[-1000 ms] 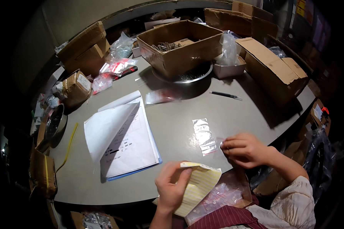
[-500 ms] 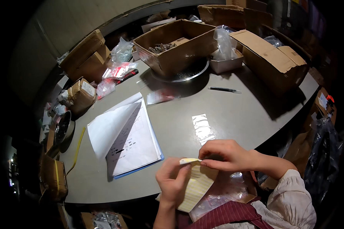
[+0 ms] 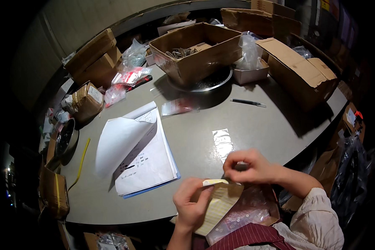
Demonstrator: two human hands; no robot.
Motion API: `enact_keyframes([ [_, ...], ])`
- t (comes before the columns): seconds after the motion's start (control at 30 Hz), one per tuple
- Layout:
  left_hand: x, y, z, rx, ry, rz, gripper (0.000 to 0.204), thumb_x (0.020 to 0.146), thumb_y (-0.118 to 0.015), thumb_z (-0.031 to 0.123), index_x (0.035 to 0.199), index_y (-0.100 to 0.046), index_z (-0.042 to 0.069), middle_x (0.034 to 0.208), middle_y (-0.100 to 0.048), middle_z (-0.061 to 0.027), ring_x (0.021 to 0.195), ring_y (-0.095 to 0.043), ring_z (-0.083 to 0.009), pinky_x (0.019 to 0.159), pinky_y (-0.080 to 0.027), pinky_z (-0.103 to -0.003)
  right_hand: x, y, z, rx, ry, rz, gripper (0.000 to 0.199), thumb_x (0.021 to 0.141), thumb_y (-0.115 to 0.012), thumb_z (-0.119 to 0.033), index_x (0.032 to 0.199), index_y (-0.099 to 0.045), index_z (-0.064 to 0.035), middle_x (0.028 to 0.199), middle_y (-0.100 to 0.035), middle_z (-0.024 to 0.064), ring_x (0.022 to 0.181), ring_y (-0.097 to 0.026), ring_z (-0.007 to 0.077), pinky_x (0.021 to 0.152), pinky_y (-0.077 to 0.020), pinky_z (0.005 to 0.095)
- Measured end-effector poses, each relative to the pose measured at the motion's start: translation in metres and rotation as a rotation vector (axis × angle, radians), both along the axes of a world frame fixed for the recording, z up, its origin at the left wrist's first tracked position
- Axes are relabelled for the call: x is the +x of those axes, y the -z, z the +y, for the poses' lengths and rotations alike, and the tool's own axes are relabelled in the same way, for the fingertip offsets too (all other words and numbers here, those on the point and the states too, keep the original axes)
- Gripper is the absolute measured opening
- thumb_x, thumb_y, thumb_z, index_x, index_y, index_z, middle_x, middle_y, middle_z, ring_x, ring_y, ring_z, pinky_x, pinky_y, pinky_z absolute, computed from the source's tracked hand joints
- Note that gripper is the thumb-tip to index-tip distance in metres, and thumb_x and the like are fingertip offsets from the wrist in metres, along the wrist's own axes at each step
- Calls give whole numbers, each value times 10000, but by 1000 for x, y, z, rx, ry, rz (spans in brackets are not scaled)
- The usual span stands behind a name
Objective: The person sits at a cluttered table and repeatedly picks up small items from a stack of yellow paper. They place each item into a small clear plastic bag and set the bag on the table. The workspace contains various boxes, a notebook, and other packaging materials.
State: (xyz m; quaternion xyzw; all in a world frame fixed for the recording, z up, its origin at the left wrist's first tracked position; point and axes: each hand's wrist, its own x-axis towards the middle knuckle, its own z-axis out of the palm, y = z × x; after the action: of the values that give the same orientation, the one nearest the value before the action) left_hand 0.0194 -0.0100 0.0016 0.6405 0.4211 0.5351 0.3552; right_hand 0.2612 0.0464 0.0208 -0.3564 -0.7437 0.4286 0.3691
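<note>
My left hand [image 3: 191,206] holds a pale yellow label sheet [image 3: 218,204] at the table's near edge, its top edge curled over. My right hand [image 3: 248,166] is just right of it, fingers pinched together at the sheet's top right corner. What sits between those fingertips is too small to tell. A small clear plastic bag [image 3: 223,141] lies flat on the grey table [image 3: 279,125], just beyond my right hand. Under my hands, on my lap, rests a clear bag of small parts [image 3: 248,212].
A stack of white papers [image 3: 141,154] with a lifted top sheet lies to the left. Behind it are an open cardboard box [image 3: 196,48] on a metal bowl [image 3: 208,85], a pen [image 3: 246,102], red-filled bags [image 3: 127,79] and more boxes [image 3: 304,71] around the rim.
My right hand left the clear bag on the table and moved left to the top of the label sheet, where it now pinches. The left hand kept hold of the sheet.
</note>
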Motion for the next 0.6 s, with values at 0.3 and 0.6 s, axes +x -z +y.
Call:
enact_keyframes([
  [0.3, 0, -1, 2, 4, -3, 21, 108, 858, -765, -32, 965, -749, -30, 892, -705, -84, 831, -653, -177, 750, -499, -285, 34, -9, 70, 609, -296, -409, 168, 890, -697, -151, 1026, -717, -57, 1189, -691, 162, 1178, -625, 374, 1011, -511, 460],
  [0.6, -1, -3, 0, -40, 0, 7, 106, 871, -761, -15, 975, -751, -29, 898, -705, -84, 836, -650, -175, 755, -494, -286, 45, -37, 25, 277, 134, -785, 190, 888, -711, -161, 895, -587, -18, 922, -648, 177, 944, -652, 425, 797, -528, 508],
])
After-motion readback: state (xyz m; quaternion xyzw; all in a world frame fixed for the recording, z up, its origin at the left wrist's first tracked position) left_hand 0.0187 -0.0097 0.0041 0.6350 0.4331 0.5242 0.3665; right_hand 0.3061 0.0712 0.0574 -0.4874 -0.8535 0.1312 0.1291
